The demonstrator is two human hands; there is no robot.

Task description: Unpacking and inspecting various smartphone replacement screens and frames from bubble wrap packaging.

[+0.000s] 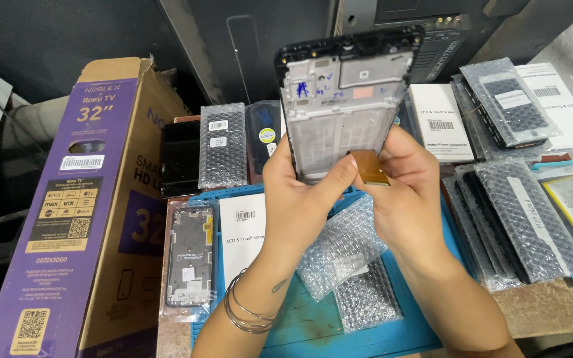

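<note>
Head view, centre of frame: both hands hold a phone screen assembly [343, 99] upright, back of the metal frame toward the camera, black bezel around the edge, blue pen marks near its top. Left hand [300, 199] grips its lower left edge, fingers wrapped behind, thumb [336, 176] pressed across the lower front. Right hand [409, 199] sits at the lower right, fingers curled together and pinching the copper-coloured flex tab [371, 167] that hangs from the bottom of the assembly. Thin metal bangles [247, 311] on the left wrist. Below the hands, a loose bubble-wrap bag [343, 248] lies on the blue work mat [300, 325], a second bubble-wrapped piece [366, 298] just beneath it. Lower left of the mat: a white parts box [241, 235], and beside it a bagged phone frame [190, 255]. Left of frame: a tall purple and brown cardboard TV box [84, 199] standing on end. Behind centre-left: a bubble-wrapped screen [222, 146] leaning upright next to a dark bare screen [180, 159]. Right side: a stack of bubble-wrapped screens [518, 219], more white boxes [440, 122] further up, one bagged screen [509, 103] on top at upper right.
</note>
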